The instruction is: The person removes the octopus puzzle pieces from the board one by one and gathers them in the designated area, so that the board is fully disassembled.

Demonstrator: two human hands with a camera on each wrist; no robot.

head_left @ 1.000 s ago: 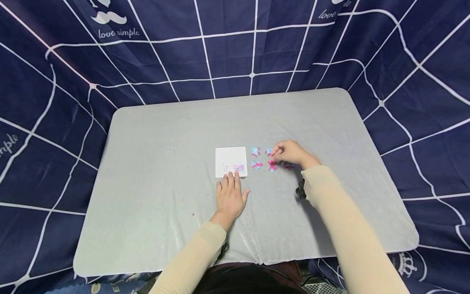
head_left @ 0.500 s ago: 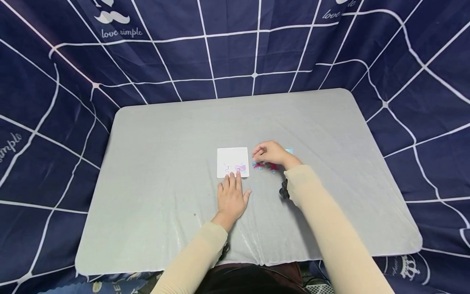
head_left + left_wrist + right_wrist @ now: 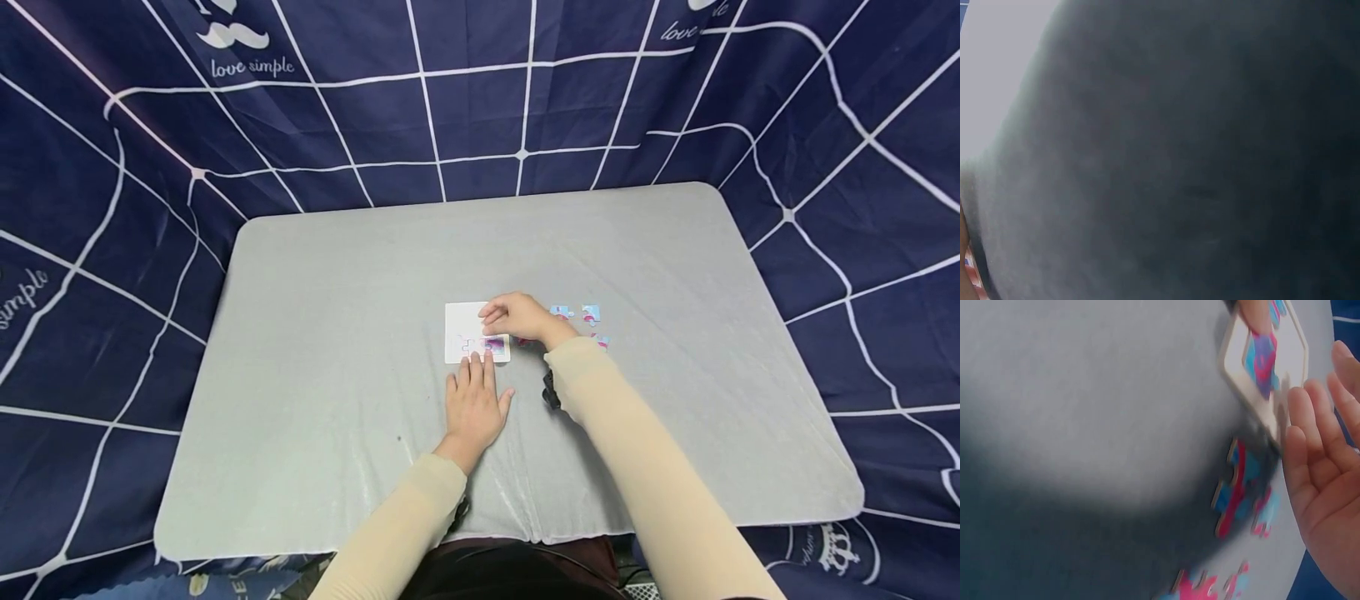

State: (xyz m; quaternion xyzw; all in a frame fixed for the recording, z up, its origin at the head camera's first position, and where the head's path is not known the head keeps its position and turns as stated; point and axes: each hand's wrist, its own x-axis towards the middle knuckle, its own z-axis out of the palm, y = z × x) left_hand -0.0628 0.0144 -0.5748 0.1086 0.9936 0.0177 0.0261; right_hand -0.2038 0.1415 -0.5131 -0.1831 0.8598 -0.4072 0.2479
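A white square puzzle board (image 3: 465, 321) lies near the middle of the table, with purple and pink puzzle pieces (image 3: 495, 344) in its front row. My left hand (image 3: 474, 412) lies flat with its fingertips on the board's front edge, fingers straight. Above the board's right side, my right hand (image 3: 517, 317) has its thumb and fingers brought together, pinching a puzzle piece that the fingers almost wholly hide. Its other fingers (image 3: 1316, 419) are loosely bent in the right wrist view. Loose blue and pink puzzle pieces (image 3: 1235, 487) lie right of the board, partly under the right arm.
More loose pieces (image 3: 591, 314) lie farther right on the grey cloth-covered table (image 3: 337, 333). Dark blue curtains (image 3: 465, 100) with white lines stand behind and at both sides. Dark, blurred cloth fills most of the left wrist view.
My right hand has moved left from over the loose pieces to above the board, uncovering pieces on the right. The left hand keeps its place at the board's front edge.
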